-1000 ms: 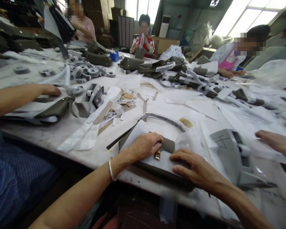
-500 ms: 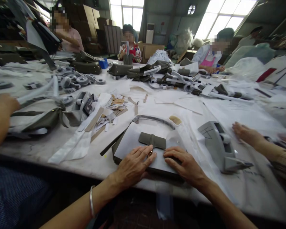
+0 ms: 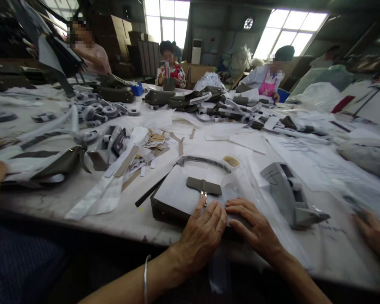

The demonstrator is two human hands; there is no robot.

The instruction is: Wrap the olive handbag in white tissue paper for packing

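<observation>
A dark olive handbag [image 3: 164, 210] lies flat in front of me, its face covered by a white sheet. Its wrapped handle [image 3: 205, 159] arches away from me, and a loose dark strap [image 3: 150, 192] sticks out at the left. On the face a short olive tab [image 3: 194, 184] shows, with a metal clasp [image 3: 203, 196] below it. My left hand [image 3: 205, 226] rests over the lower front just under the clasp, fingers stretched out, fingertips near the metal. Spread across the bag's lower right part is my right hand [image 3: 253, 226], close beside the left. Neither grasps anything.
Grey tape dispensers stand right [image 3: 285, 190] and left [image 3: 106, 145]. Paper and card scraps [image 3: 152, 147] lie left of centre. More bags [image 3: 190, 100] and wrapped handles are heaped behind. A co-worker's hand [image 3: 375, 232] is at right, another person's arm at the left edge.
My left hand has slid right and toward me, uncovering the clasp and the bag's left part. My right hand has shifted slightly. The co-worker's hand at right has moved nearer the table's front.
</observation>
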